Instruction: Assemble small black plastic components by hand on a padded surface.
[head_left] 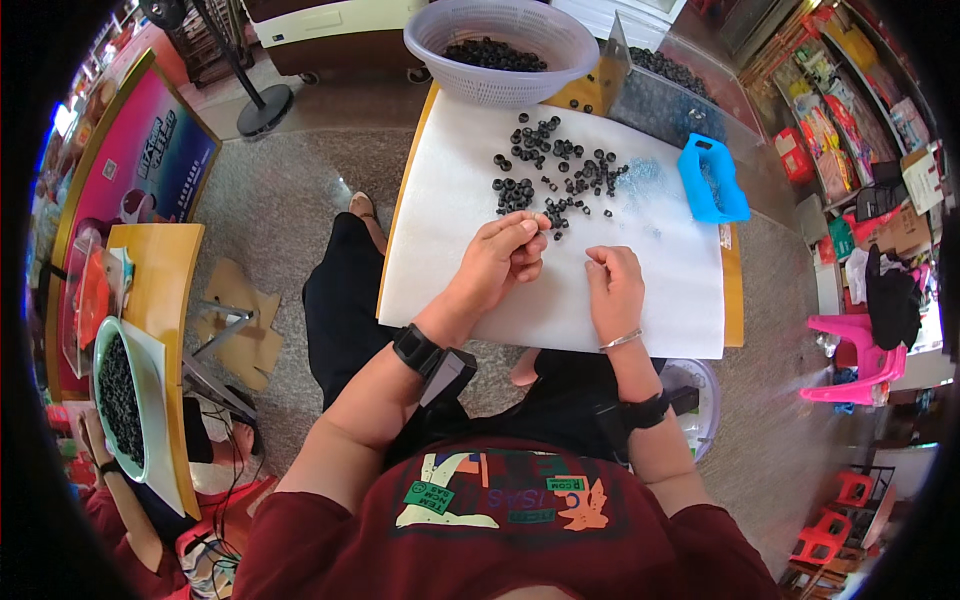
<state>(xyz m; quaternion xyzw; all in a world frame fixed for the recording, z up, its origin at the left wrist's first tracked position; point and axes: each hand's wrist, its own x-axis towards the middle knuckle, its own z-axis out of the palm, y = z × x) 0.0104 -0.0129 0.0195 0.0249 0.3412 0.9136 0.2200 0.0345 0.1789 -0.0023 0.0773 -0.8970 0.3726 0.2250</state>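
Small black round parts (515, 190) lie scattered over a white sheet (450, 250) on the table before me. At their near edge, my left hand (500, 255) is closed in a pinch of thumb and forefinger, with the other fingers curled. Whatever sits at its fingertips is too small to make out. My right hand (615, 285) rests to the right over the sheet, its fingers curled in beside the thumb and their tips hidden. Tiny shiny bits (640, 180) are spread beside the black parts. A blue open tray (735, 205) at the sheet's right edge holds similar bits.
A pale purple basket (430, 70) of black parts stands at the far edge, beside a clear-walled bin (665, 115) with more. Below the table's right side is a whitish tub (708, 400). At left, another person's arm (130, 500) is near a green basin (140, 400).
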